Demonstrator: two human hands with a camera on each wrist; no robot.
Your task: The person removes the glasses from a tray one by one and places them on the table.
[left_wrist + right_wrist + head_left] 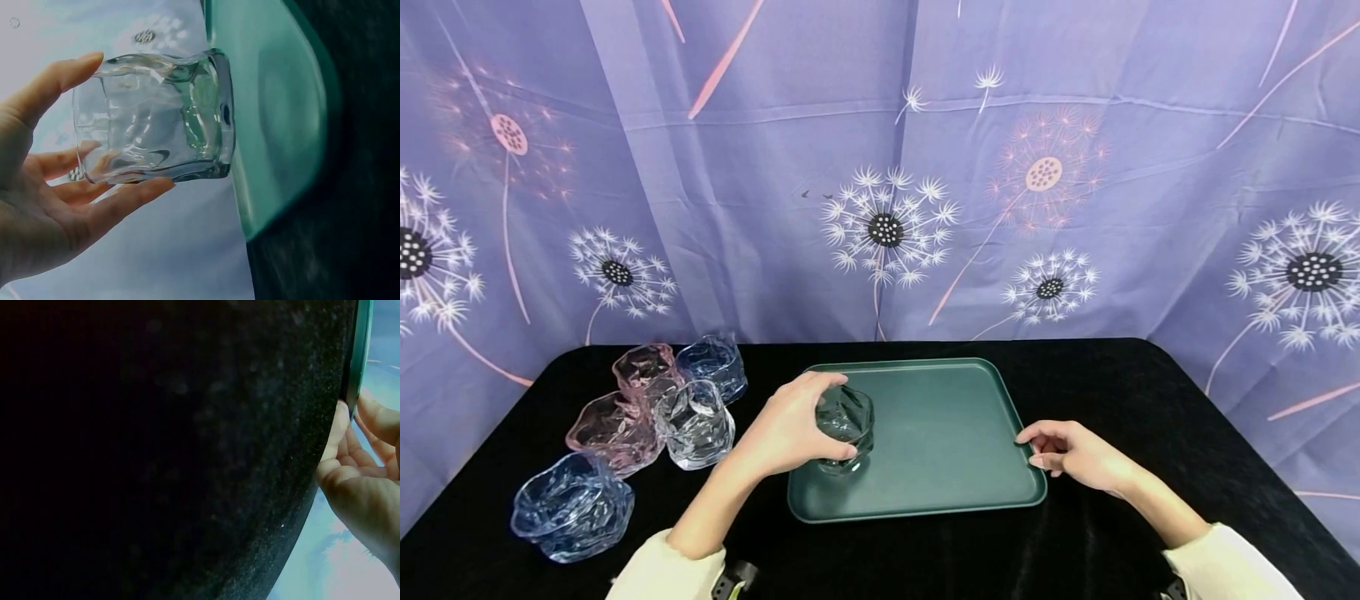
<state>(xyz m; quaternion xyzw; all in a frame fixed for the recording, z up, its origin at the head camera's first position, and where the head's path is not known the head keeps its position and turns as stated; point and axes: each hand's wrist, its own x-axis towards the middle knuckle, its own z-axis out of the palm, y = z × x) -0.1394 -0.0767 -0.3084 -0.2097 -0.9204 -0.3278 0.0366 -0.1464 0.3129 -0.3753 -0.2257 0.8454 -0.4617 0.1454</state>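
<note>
A wavy see-through glass cup is held in my left hand, thumb on one side and fingers on the other. In the left wrist view the glass shows its thick base close to the green tray. From the head view it overlaps the left part of the tray. At the tray's right rim, my right hand pinches the edge between thumb and fingers. The right wrist view shows the fingers around a sliver of that green rim.
On the left of the black-covered table several wavy cups stand close together: a blue one in front, pink ones, a clear one and another blue one. A purple dandelion-print curtain hangs behind.
</note>
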